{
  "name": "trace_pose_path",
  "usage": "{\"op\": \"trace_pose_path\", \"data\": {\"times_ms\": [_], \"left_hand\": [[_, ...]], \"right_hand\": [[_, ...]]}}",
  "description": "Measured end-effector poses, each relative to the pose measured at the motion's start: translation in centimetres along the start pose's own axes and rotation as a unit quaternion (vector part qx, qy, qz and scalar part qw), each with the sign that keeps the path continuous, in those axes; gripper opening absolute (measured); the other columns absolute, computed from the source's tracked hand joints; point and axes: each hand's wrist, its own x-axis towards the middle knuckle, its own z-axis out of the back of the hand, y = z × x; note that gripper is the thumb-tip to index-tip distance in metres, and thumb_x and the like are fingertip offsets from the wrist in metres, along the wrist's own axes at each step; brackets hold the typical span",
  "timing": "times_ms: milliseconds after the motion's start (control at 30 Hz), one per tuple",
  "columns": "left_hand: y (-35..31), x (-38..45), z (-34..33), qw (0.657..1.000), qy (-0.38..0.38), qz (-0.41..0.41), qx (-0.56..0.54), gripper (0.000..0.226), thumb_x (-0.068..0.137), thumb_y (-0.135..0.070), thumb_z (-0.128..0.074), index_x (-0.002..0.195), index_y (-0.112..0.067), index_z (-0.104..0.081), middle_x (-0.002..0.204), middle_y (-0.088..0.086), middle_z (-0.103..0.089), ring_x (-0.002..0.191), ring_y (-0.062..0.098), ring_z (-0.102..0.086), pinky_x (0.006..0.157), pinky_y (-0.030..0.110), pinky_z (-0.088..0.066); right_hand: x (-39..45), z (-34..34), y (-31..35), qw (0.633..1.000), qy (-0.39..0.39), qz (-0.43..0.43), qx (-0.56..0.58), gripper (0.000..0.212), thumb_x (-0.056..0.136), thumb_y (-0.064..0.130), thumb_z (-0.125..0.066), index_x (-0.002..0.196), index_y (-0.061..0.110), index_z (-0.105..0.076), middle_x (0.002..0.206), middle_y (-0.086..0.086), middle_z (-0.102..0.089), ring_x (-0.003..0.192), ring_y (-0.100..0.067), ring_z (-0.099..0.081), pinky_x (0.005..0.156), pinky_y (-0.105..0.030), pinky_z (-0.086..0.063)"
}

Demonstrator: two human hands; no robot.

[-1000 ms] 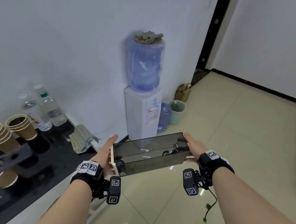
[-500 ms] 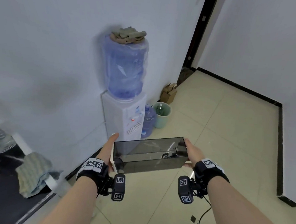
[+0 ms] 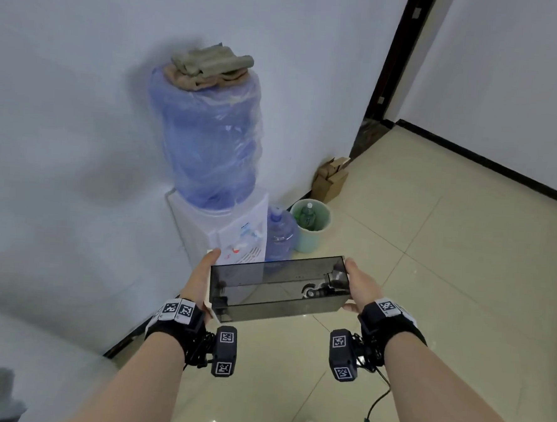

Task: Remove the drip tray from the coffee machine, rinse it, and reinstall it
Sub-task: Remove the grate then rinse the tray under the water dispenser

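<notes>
One head-worn wide-angle view, looking forward and down over both forearms, close on the drip tray (image 3: 279, 287), floor (image 3: 429, 285) and water dispenser (image 3: 217, 226) beyond.

A see-through smoky grey plastic tray (image 3: 277, 287). A big blue water bottle (image 3: 206, 141). A pale green bin (image 3: 311, 235). Black wrist bands (image 3: 175, 323) with black-and-white square patterns.
</notes>
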Motion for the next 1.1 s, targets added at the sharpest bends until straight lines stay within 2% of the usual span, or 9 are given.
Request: {"op": "trace_pose_path", "data": {"times_ms": [200,333,433,533,633,733,900,1000,1100], "left_hand": [[2.1,7.9,0.0,0.999,0.046,-0.013,0.001,0.043,0.092,-0.063,-0.065,0.089,-0.021,-0.076,0.058,0.006,-0.071,0.042,0.024,-0.067,0.042,0.026,-0.054],[-0.2,11.9,-3.9,0.993,0.103,-0.033,0.039,0.045,0.081,-0.071,-0.070,0.066,-0.030,-0.083,0.060,0.005,-0.072,0.047,0.025,-0.070,0.047,0.028,-0.056],[-2.5,15.0,-5.1,0.987,0.128,-0.073,0.058,0.049,0.064,-0.077,-0.079,0.081,-0.032,-0.086,0.082,0.010,-0.080,0.065,0.032,-0.077,0.068,0.043,-0.064],[-4.3,17.3,-5.5,0.985,0.114,-0.109,0.069,0.074,0.059,-0.078,-0.082,0.118,-0.033,-0.080,0.111,0.013,-0.081,0.094,0.040,-0.079,0.096,0.061,-0.058],[-4.6,19.7,-5.2,0.984,0.105,-0.128,0.069,0.092,0.064,-0.077,-0.077,0.138,-0.024,-0.069,0.106,0.010,-0.082,0.075,0.031,-0.079,0.066,0.042,-0.063],[-4.8,22.2,-4.6,0.977,0.120,-0.163,0.063,0.086,0.074,-0.073,-0.074,0.143,-0.023,-0.060,0.083,0.005,-0.081,0.055,0.024,-0.074,0.048,0.028,-0.053],[-4.6,25.5,-5.8,0.966,0.158,-0.192,0.077,0.065,0.072,-0.073,-0.072,0.110,-0.020,-0.079,0.067,0.003,-0.075,0.047,0.021,-0.069,0.054,0.030,-0.049],[-6.1,26.0,-6.3,0.959,0.165,-0.217,0.071,0.040,0.081,-0.070,-0.071,0.084,-0.030,-0.075,0.061,-0.001,-0.072,0.044,0.020,-0.066,0.043,0.026,-0.050],[-8.9,25.3,-6.3,0.951,0.163,-0.249,0.079,0.040,0.071,-0.073,-0.076,0.071,-0.033,-0.074,0.060,-0.003,-0.070,0.043,0.017,-0.063,0.039,0.022,-0.046]], "right_hand": [[7.0,-2.1,-1.2,1.000,-0.021,0.021,0.001,0.044,0.094,0.057,-0.045,0.090,0.021,-0.069,0.096,-0.006,-0.071,0.082,-0.021,-0.065,0.065,-0.031,-0.051],[11.0,-0.1,0.2,0.996,-0.071,0.041,0.041,0.048,0.090,0.057,-0.048,0.101,0.017,-0.072,0.103,-0.008,-0.073,0.091,-0.026,-0.066,0.067,-0.033,-0.048],[13.8,-0.5,1.6,0.993,-0.082,0.066,0.059,0.050,0.088,0.058,-0.049,0.104,0.017,-0.072,0.109,-0.010,-0.072,0.099,-0.029,-0.066,0.070,-0.034,-0.052],[16.2,-1.7,3.4,0.988,-0.095,0.096,0.075,0.052,0.089,0.059,-0.052,0.106,0.014,-0.071,0.112,-0.013,-0.071,0.102,-0.033,-0.065,0.077,-0.039,-0.053],[18.6,-3.3,3.3,0.986,-0.093,0.112,0.078,0.055,0.091,0.061,-0.049,0.111,0.014,-0.070,0.113,-0.015,-0.070,0.103,-0.034,-0.064,0.083,-0.042,-0.054],[20.9,-5.0,2.1,0.986,-0.076,0.129,0.078,0.049,0.099,0.052,-0.045,0.123,0.013,-0.064,0.124,-0.017,-0.065,0.104,-0.033,-0.060,0.067,-0.034,-0.050],[23.2,-5.9,1.5,0.975,-0.097,0.159,0.124,0.041,0.101,0.046,-0.046,0.128,0.017,-0.059,0.125,-0.011,-0.060,0.110,-0.029,-0.054,0.080,-0.038,-0.049],[23.8,-5.8,2.8,0.966,-0.111,0.196,0.125,0.022,0.105,0.032,-0.046,0.122,0.022,-0.055,0.131,-0.010,-0.059,0.108,-0.030,-0.053,0.066,-0.032,-0.052],[23.2,-6.7,3.5,0.957,-0.088,0.214,0.173,0.030,0.099,0.048,-0.050,0.100,0.021,-0.064,0.108,-0.003,-0.069,0.094,-0.021,-0.059,0.064,-0.032,-0.047]]}}
